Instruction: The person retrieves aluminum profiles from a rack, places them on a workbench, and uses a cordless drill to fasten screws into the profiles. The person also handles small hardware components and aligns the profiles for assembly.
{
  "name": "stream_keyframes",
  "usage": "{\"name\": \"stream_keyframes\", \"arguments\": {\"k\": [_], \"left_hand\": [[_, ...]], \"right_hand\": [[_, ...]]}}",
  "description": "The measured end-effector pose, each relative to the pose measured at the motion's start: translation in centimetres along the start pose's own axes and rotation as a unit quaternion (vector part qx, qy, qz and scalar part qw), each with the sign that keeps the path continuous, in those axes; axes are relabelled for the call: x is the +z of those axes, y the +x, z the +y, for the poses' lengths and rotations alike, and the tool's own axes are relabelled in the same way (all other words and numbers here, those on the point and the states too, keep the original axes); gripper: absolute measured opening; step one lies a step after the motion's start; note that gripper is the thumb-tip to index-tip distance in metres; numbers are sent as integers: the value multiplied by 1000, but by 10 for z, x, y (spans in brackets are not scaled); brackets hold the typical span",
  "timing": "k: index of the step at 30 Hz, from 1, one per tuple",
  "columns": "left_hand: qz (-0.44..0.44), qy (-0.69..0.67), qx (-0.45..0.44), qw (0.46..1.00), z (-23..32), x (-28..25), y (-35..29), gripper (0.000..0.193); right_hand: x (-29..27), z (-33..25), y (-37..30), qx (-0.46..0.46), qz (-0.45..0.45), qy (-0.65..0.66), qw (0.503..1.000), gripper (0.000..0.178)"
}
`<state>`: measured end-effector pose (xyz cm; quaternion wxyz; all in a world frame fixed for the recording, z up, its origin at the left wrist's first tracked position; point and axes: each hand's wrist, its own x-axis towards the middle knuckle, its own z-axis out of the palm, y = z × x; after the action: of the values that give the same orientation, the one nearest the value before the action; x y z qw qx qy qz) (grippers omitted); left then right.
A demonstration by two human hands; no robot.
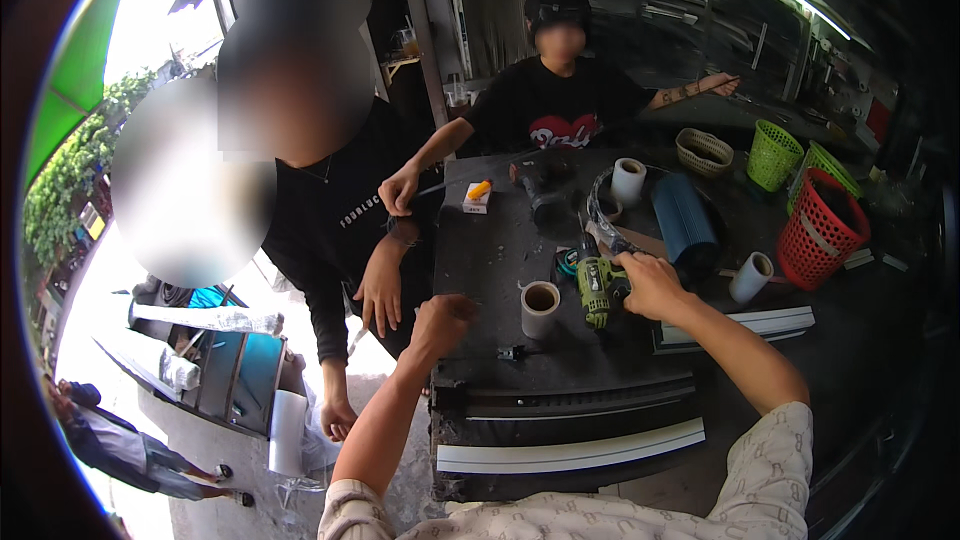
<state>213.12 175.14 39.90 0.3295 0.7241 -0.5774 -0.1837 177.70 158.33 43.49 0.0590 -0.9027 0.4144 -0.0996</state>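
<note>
My right hand is wrapped round the handle side of a green cordless drill lying on the dark table. The drill's chuck points away from me. My left hand is closed above the table's left edge, and what it holds, if anything, is hidden. Between my hands stands a roll of film with a brown cardboard core. A teal tape measure lies against the drill's left side. Just nearer than the roll is a small dark clip-like piece.
White strips and a dark slotted profile lie close to me. Red basket, green basket and blue roll stand right. A white box sits farther left. Two co-workers stand beyond the table's left and far sides.
</note>
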Motion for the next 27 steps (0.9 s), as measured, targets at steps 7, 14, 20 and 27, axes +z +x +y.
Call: {"name": "stream_keyframes", "arguments": {"k": [7,14,20,27], "left_hand": [[113,-32,7,993,14,9,33,28],[270,90,122,951,68,6,62,27],[26,284,218,933,82,3,104,87],[-206,138,27,968,56,-3,135,36]], "right_hand": [[6,16,4,-30,-23,25,999,63],[-43,19,45,-37,146,66,986,34],[-48,68,97,-48,141,-169,974,85],[-15,119,118,-37,1,-198,979,23]]}}
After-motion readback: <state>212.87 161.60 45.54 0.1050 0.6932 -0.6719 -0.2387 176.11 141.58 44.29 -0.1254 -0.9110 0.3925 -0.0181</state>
